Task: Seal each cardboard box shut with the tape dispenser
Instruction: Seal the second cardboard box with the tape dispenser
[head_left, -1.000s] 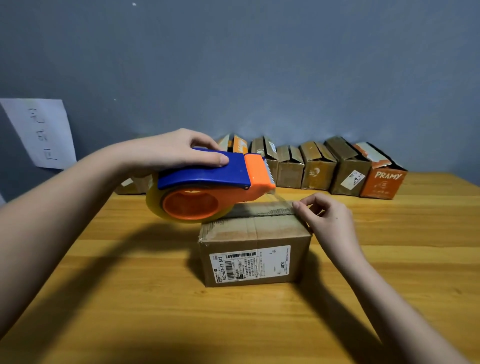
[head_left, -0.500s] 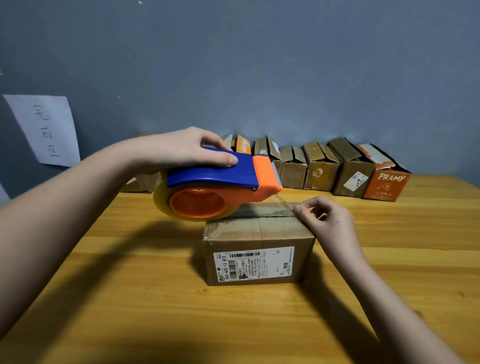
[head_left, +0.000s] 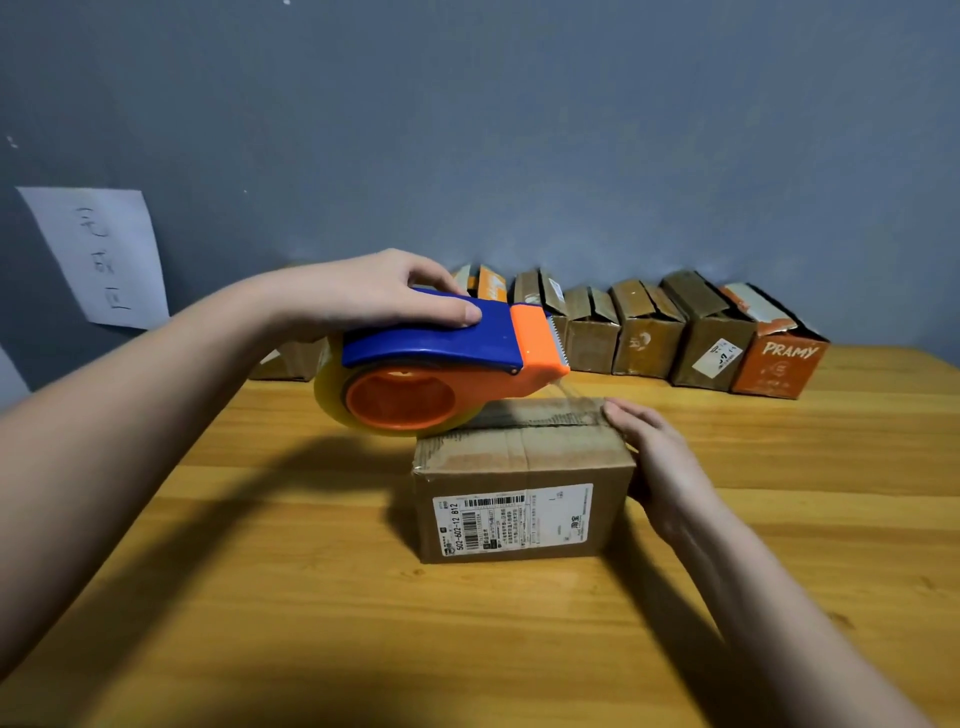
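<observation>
At the centre of the frame we see a rectangular cardboard box of matte brown corrugated board, standing on the wooden worktop, whose surface is smooth, yellow-orange and streaked with grain. A white printed shipping label with barcodes covers most of the box face nearest us. The top flaps are closed, and dull strips of older tape run along the top edges.

Our left hand enters from the left of the frame, above and left of the box. Its grip is closed around the tape dispenser: the thumb lies flat along the glossy blue plastic handle and the fingers curl over its far side. The dispenser has an orange plastic body with a round hub, a serrated metal blade at its right end, and a roll of pale, translucent tape. Its lower edge sits at the upper left of the box top; we cannot tell whether they touch. A thin clear strip of tape runs from the dispenser's nose down to the upper right edge of the box.

Our right hand rests against the right side of the box. Its grip is spread flat, with the fingers straight and together and the fingertips at the top right edge, where the tape strip ends.

Along the grey wall at the back, right of centre, stands a row of small boxes, some with flaps raised; the rightmost is an orange box printed "PRAMY". A white paper sheet with handwriting hangs on the wall at the left.
</observation>
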